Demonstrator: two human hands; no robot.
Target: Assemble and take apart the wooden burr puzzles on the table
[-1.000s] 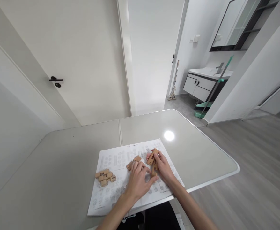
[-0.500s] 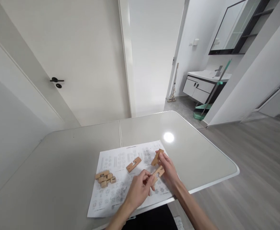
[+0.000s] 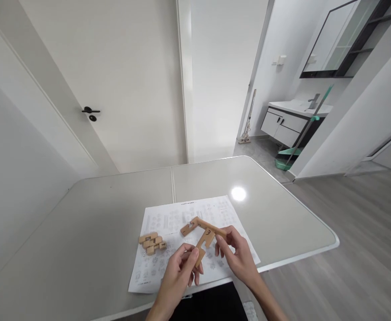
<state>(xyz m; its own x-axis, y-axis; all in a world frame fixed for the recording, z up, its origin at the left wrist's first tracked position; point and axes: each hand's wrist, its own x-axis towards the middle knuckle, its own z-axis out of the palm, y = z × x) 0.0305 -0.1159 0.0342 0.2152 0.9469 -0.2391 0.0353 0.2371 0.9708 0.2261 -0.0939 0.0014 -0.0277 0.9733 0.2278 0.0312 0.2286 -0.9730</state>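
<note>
My left hand [image 3: 184,267] pinches the lower end of a notched wooden puzzle piece [image 3: 209,237], which is tilted up and bears a dark mark. Between the fingers of my right hand [image 3: 237,249] is the right end of a long wooden puzzle piece [image 3: 210,225], pointing to the upper left. The two held pieces overlap in view near my right fingertips; whether they touch, I cannot tell. Another notched piece [image 3: 186,230] lies on the printed sheet [image 3: 175,263], partly behind the long piece's tip. To the left sits a cluster of wooden pieces [image 3: 152,243], one marked 3.
The sheet lies near the front edge of a pale table [image 3: 91,240] with a seam across it. Beyond are a door with a black handle [image 3: 90,110], a mop [image 3: 248,120], a green dustpan [image 3: 283,164] and a washbasin cabinet [image 3: 284,122].
My right hand has turned its piece from upright to slanting leftward, over the loose piece's end. My left hand has shifted slightly left and down with its notched piece. The view has shifted a little.
</note>
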